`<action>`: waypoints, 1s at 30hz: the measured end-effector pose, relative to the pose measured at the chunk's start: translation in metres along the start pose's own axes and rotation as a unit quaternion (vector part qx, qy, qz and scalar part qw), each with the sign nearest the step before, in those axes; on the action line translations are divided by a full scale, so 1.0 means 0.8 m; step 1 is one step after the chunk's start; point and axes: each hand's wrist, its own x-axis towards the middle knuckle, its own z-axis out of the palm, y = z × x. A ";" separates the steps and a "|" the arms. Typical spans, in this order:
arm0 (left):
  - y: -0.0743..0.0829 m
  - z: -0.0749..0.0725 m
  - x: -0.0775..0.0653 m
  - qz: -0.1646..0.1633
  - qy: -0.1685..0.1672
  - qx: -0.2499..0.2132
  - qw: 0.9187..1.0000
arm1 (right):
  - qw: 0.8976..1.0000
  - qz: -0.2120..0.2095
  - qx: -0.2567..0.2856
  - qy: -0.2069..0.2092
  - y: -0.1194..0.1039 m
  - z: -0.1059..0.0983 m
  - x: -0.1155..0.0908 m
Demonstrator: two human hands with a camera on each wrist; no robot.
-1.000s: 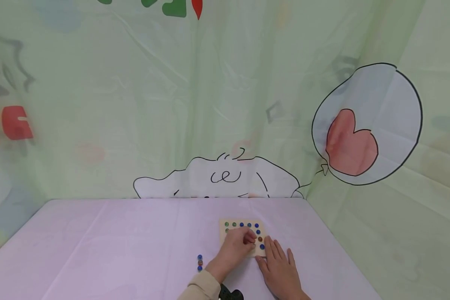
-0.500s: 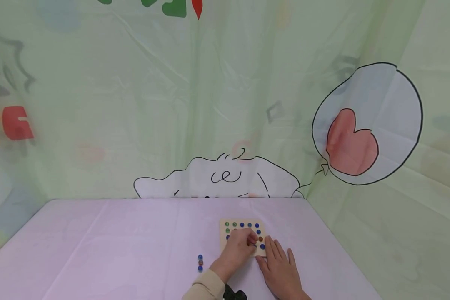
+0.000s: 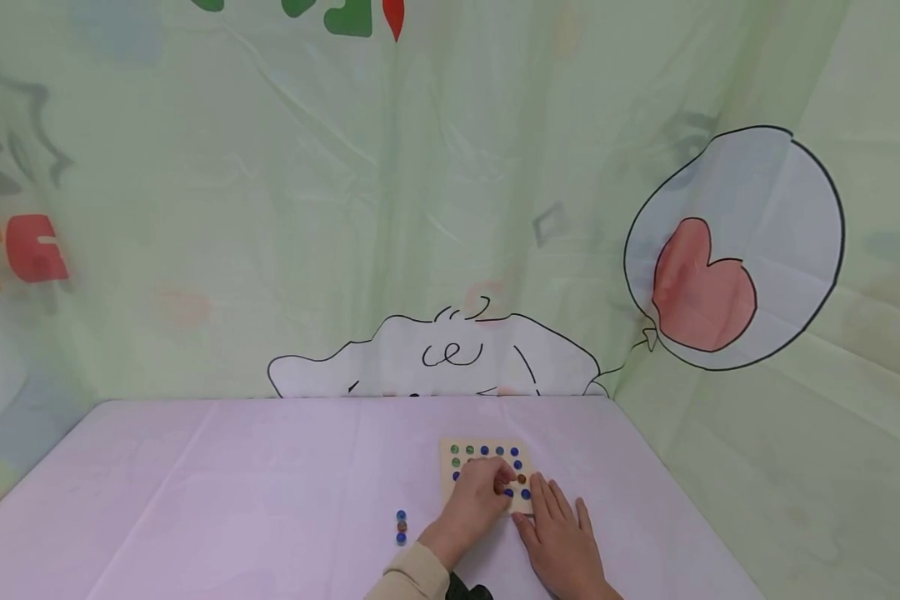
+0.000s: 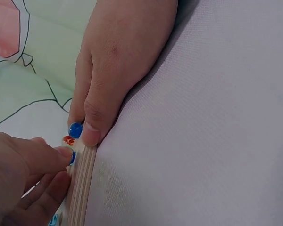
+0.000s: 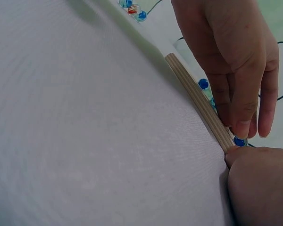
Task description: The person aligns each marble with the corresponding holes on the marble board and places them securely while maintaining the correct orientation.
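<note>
A square pale wooden board [image 3: 447, 492], dotted with blue, green and reddish-brown glass marbles, lies on the cloth. Over its near part, my left hand [image 3: 474, 497] has thumb and fingers curled together, pinching a blue marble [image 4: 72, 157] at the near row; part of that marble is hidden. My right hand [image 3: 566, 546] lies beside the board's right edge with straight fingers. In the left wrist view its thumb presses the near corner, close to another blue marble [image 4: 75, 130] and an orange-red marble [image 4: 68, 140]. The left hand covers the board's middle.
Three loose marbles [image 3: 401, 527], blue, reddish-brown and blue, stand in a short line left of the board. A pale pink cloth [image 3: 255, 492] covers the table. Behind hangs a green printed curtain [image 3: 330, 183], with more curtain at the right.
My left hand has shifted slightly right over the board, then stayed nearly still. The blue marble under its fingertips now shows more clearly. The right hand has not moved.
</note>
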 end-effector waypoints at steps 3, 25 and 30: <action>0.001 -0.001 -0.002 -0.002 0.004 -0.006 1.000 | 1.000 -0.001 -0.001 0.002 -0.001 -0.001 0.000; 0.013 -0.030 -0.010 -0.031 -0.016 -0.077 0.996 | 1.000 -0.001 -0.004 -0.007 0.000 0.000 0.001; 0.015 -0.042 -0.015 -0.029 -0.009 -0.068 0.997 | 1.000 0.004 -0.001 -0.012 -0.002 -0.002 0.001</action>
